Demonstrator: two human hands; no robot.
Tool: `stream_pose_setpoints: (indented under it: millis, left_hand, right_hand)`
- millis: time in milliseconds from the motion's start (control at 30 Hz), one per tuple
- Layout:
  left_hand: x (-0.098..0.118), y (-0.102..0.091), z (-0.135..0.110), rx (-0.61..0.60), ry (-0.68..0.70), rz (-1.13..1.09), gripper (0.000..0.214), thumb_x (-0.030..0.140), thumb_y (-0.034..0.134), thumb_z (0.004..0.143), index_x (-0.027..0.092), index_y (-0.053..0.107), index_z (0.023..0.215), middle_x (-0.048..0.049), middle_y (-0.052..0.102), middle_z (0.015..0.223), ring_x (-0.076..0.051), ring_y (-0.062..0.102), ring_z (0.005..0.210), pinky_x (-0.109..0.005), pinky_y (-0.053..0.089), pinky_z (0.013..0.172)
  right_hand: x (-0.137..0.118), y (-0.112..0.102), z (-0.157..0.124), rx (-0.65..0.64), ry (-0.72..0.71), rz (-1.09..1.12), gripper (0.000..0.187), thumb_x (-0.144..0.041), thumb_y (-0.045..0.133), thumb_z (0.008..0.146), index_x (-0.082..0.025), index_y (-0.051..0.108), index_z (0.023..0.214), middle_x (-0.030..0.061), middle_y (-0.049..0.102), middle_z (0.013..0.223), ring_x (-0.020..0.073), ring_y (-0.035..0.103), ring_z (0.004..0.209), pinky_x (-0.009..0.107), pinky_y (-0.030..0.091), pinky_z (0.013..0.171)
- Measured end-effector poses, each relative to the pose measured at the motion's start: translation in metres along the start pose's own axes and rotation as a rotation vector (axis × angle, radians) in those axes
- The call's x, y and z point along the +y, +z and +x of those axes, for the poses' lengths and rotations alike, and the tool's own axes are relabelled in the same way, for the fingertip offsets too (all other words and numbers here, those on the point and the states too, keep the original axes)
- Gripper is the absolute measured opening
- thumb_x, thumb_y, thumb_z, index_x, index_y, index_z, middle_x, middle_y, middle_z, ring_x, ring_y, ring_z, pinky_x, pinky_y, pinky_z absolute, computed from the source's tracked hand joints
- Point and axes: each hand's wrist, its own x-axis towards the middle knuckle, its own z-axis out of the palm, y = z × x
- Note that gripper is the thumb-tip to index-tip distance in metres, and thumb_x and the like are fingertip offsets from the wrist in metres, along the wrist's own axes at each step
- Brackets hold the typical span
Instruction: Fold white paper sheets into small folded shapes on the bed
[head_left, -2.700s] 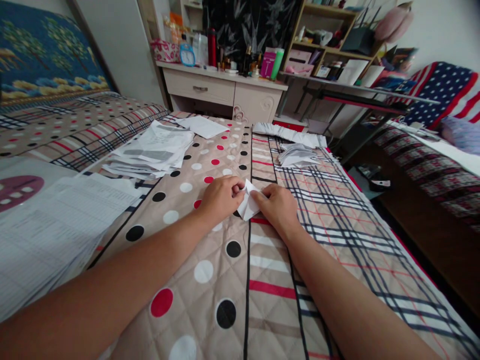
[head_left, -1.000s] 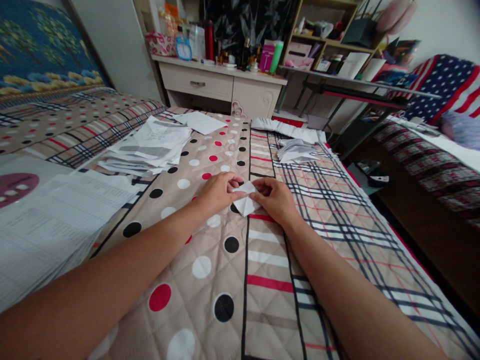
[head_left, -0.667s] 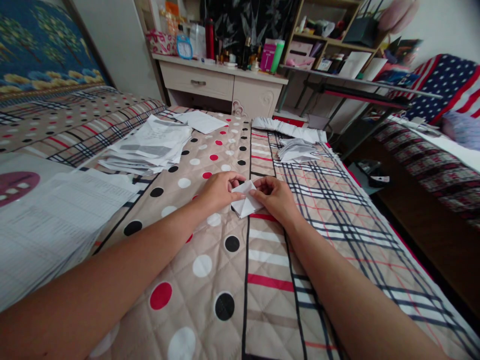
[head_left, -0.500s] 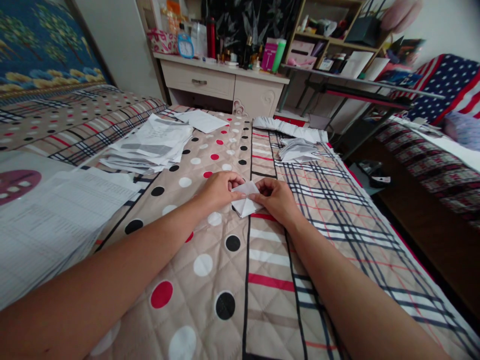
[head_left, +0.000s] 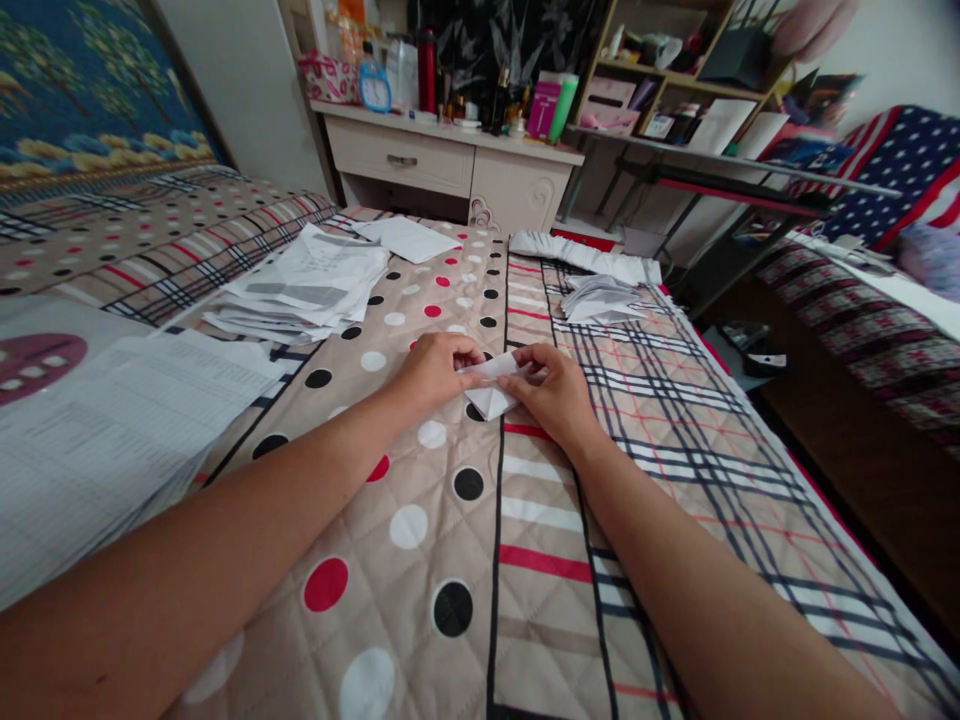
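A small piece of folded white paper [head_left: 493, 399] is held just above or on the patterned bedspread [head_left: 420, 470], in the middle of the head view. My left hand [head_left: 437, 372] pinches its left side between thumb and fingers. On the opposite side my right hand [head_left: 553, 388] grips the paper, its thumb pressed on top near the centre. Creases run across the paper, and its far edge shows between the two hands. The fingertips beneath it are partly hidden.
Stacked white papers [head_left: 300, 285] lie at the left, with printed sheets [head_left: 142, 420] nearer me. A single white sheet [head_left: 411, 238] lies beyond. To the right are a small pile of folded papers [head_left: 600, 298] and a long white folded strip [head_left: 585, 257]. A dresser [head_left: 435, 165] stands behind.
The paper has turned and its outline differs, with a wider strip now at the far edge. Both hands have shifted slightly but keep their hold. The view has moved a little.
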Motion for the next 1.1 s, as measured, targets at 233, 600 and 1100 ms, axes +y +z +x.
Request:
stream_pose_setpoints:
  millis: [233,600,1100]
  left_hand:
    - [-0.003,0.0,0.0,0.017,-0.05,-0.131,0.009,0.016,0.074,0.063,0.016,0.071,0.071,0.0021,0.066,0.064,-0.009,0.053,0.055,-0.021,0.039,0.052]
    - [0.003,-0.006,-0.008,-0.014,0.199,0.02,0.029,-0.007,0.052,0.062,0.018,0.068,0.062,-0.001,0.072,0.073,-0.014,0.065,0.07,-0.025,0.05,0.068]
    - [0.01,-0.008,-0.009,0.141,0.435,0.122,0.019,-0.002,0.06,0.07,0.017,0.065,0.067,-0.0012,0.07,0.075,-0.014,0.06,0.072,-0.026,0.047,0.068]
  right_hand:
    - [-0.005,-0.004,-0.002,0.059,-0.094,0.066,0.009,-0.016,0.062,0.072,-0.021,0.068,0.077,-0.0005,0.065,0.076,0.0159,0.057,0.073,0.028,0.045,0.073]
    - [0.0,-0.001,-0.008,-0.168,-0.026,0.145,0.022,-0.016,0.063,0.071,-0.021,0.069,0.091,0.0007,0.071,0.088,0.017,0.064,0.078,0.027,0.048,0.07]
    - [-0.008,-0.008,-0.008,0.088,-0.189,0.167,0.018,-0.005,0.059,0.07,-0.02,0.067,0.077,0.0011,0.069,0.08,0.0173,0.064,0.077,0.03,0.048,0.075]
